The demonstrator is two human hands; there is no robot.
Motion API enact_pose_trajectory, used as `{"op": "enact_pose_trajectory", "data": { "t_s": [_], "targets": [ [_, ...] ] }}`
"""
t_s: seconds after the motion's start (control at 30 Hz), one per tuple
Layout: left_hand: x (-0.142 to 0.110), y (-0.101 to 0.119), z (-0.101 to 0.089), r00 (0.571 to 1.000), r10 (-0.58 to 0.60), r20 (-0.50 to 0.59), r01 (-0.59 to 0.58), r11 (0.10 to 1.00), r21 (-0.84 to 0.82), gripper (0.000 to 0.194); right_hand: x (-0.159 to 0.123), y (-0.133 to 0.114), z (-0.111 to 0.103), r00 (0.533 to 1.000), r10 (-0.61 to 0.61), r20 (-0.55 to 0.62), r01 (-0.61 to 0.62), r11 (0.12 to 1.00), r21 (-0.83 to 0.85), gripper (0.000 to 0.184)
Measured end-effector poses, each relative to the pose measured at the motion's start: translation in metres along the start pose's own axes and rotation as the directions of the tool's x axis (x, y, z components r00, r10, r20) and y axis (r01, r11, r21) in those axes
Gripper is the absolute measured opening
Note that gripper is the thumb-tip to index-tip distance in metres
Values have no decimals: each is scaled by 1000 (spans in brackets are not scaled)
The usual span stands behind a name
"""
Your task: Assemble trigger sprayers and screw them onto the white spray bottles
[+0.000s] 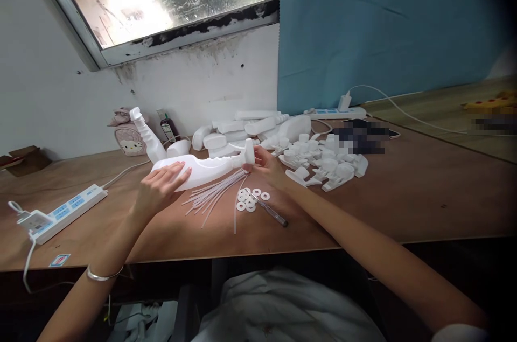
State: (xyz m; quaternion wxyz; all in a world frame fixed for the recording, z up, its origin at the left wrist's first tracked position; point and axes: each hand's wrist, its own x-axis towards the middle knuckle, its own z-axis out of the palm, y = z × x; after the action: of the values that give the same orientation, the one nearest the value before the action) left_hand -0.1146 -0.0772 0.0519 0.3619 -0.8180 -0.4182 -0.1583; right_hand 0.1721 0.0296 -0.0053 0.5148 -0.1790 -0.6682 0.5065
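Observation:
A white plastic spray bottle (205, 168) lies tilted on its side above the table, its neck pointing right. My left hand (162, 183) is wrapped over the wide body of the bottle. At the neck end, the fingers of my right hand (267, 165) close on a white spray head (249, 152); whether it is fastened to the neck I cannot tell. Below the bottle lie a fan of thin white tubes (214, 191) and several flat white rings (246, 201). A screwdriver (276, 215) with a clear handle rests with its tip among the rings.
More white bottles (262, 125) lie by the wall, and another bottle (147, 137) stands at the left. A heap of white plastic parts (323, 161) sits to the right. Power strips (70, 211) with cables, a small dark bottle (168, 127) and a pink bag (131, 139) are also on the table.

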Motion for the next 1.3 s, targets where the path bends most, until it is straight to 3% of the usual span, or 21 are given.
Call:
{"op": "enact_pose_trajectory", "data": {
  "t_s": [0.07, 0.13, 0.2, 0.27, 0.37, 0.5, 0.6, 0.67, 0.73, 0.87, 0.97, 1.07, 1.17, 1.3],
  "targets": [
    [5, -3, -10, 993, -45, 110, 59, 990, -125, 33, -1, 1, 1, 1000, -24, -11, 24, 997, -72, 37],
    [11, -8, -20, 958, -118, 261, 182, 955, -236, 36, -2, 2, 2, 999, -31, -25, 27, 991, -135, 35],
    [17, -13, -29, 886, -155, 437, 316, 892, -324, 40, -3, 1, 5, 999, -32, -24, 27, 986, -165, 34],
    [24, -20, -34, 813, -108, 572, 404, 812, -422, 43, -4, 0, 7, 999, -46, -12, 44, 985, -169, 34],
    [32, -31, -36, 733, -8, 681, 506, 675, -537, 41, -5, -1, 9, 998, -52, 22, 55, 987, -150, 34],
    [37, -41, -30, 599, 105, 794, 666, 485, -567, 41, -7, -1, 10, 998, -12, 66, 19, 994, -109, 39],
    [35, -42, -23, 556, 165, 815, 719, 396, -570, 45, -8, -3, 10, 997, 3, 71, 5, 994, -113, 43],
    [33, -40, -20, 583, 148, 799, 700, 408, -586, 45, -9, -6, 10, 996, 23, 81, -13, 994, -113, 43],
    [30, -36, -19, 644, 65, 763, 650, 479, -590, 45, -9, -10, 10, 995, 50, 90, -42, 995, -86, 40],
    [26, -13, -18, 793, -169, 586, 480, 765, -430, 56, -9, -15, 12, 993, 108, 37, -108, 994, -13, 38],
    [22, 16, -15, 885, -196, 422, 313, 922, -228, 82, -9, -16, 13, 989, 149, -16, -148, 988, 30, 37],
    [18, 43, -7, 913, -254, 318, 279, 960, -35, 95, -10, -16, 14, 981, 192, -26, -191, 981, 45, 37],
    [15, 57, 1, 913, -300, 276, 295, 954, 60, 82, -10, -17, 16, 975, 222, -28, -221, 974, 42, 38],
    [16, 60, 3, 921, -336, 198, 319, 941, 116, 70, -10, -16, 17, 970, 242, -37, -240, 969, 63, 37]
  ]
}}
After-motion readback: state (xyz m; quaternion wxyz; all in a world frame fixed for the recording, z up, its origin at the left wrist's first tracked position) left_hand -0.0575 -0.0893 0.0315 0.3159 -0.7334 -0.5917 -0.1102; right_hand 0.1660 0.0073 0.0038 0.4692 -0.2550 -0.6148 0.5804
